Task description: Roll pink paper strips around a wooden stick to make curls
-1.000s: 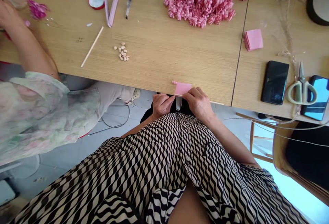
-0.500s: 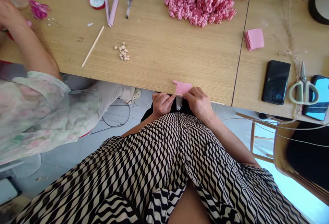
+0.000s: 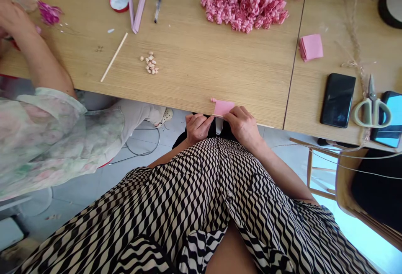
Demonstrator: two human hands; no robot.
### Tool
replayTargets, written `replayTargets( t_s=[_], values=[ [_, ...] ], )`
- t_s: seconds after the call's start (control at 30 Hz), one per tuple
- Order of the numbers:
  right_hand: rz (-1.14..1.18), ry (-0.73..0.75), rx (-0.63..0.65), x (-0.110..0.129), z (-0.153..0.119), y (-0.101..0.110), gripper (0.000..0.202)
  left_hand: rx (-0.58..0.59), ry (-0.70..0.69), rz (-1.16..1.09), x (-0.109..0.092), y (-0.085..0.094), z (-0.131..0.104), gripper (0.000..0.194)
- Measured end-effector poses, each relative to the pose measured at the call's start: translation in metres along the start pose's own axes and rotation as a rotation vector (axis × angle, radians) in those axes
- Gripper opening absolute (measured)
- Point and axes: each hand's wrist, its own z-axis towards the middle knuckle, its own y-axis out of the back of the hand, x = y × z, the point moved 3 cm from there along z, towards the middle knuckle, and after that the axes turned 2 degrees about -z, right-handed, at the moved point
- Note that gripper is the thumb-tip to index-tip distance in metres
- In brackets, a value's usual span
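At the table's front edge, a small sheet of pink crepe paper (image 3: 224, 107) lies between my hands, with a curled bit at its upper left corner. A thin pale stick (image 3: 265, 126) runs along the paper's near edge and comes out past my right hand. The fingers of my left hand (image 3: 198, 128) pinch the stick at the paper's left corner. My right hand (image 3: 242, 125) is closed over the stick and the paper's right corner. How far the paper wraps around the stick is too small to tell.
Curled pink paper strips (image 3: 245, 1) are heaped at the back. Small pale nuts or beads (image 3: 151, 63), a wooden stick (image 3: 113, 57), folded pink paper (image 3: 310, 47), a black phone (image 3: 338, 100) and scissors (image 3: 371, 106) lie around. A co-worker's arm (image 3: 40, 52) reaches in at left.
My hands and the pink paper stay almost in place. The co-worker's hand at the left has shifted slightly.
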Motion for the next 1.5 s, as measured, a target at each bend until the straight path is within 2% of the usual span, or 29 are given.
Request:
replayTargets(
  t_s=[0.1, 0.3, 0.67, 0.97, 1.2, 1.5],
  values=[
    [-0.003, 0.005, 0.0, 0.0, 0.0, 0.0, 0.023, 0.011, 0.018, 0.029, 0.001, 0.0, -0.001, 0.014],
    [0.006, -0.004, 0.003, 0.0, 0.0, 0.0, 0.023, -0.023, -0.034, -0.009, -0.001, -0.001, -0.003, 0.011],
    [-0.016, -0.006, 0.005, 0.0, -0.001, 0.0, 0.023, -0.026, 0.016, -0.022, 0.001, -0.002, -0.003, 0.015],
    [-0.015, -0.002, 0.012, 0.002, 0.0, 0.002, 0.025, -0.003, -0.003, 0.075, -0.002, -0.001, 0.001, 0.014],
    [-0.053, 0.024, 0.049, 0.005, 0.003, 0.005, 0.027, 0.069, 0.0, 0.118, -0.008, 0.005, 0.012, 0.015],
    [-0.014, 0.013, -0.022, -0.001, 0.001, 0.005, 0.024, 0.087, 0.041, 0.098, -0.012, 0.005, 0.015, 0.017]
  ],
)
